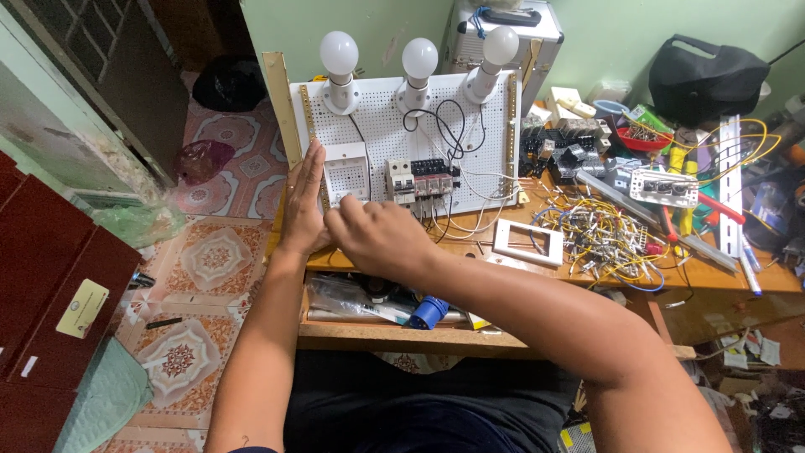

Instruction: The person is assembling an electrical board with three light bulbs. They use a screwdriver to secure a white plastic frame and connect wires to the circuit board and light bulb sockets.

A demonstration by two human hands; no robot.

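L hand [303,201] + R hand [377,235] at white perforated board [478,168], lower-left corner.

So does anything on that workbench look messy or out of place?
Yes. To the right of the white perforated board, a tangle of loose coloured wires sprawls over the wooden bench among scattered switches and tools. The three bulbs on the board stand upright.

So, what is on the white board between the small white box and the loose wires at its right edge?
In the head view, a row of circuit breakers sits between the white box and the wires.
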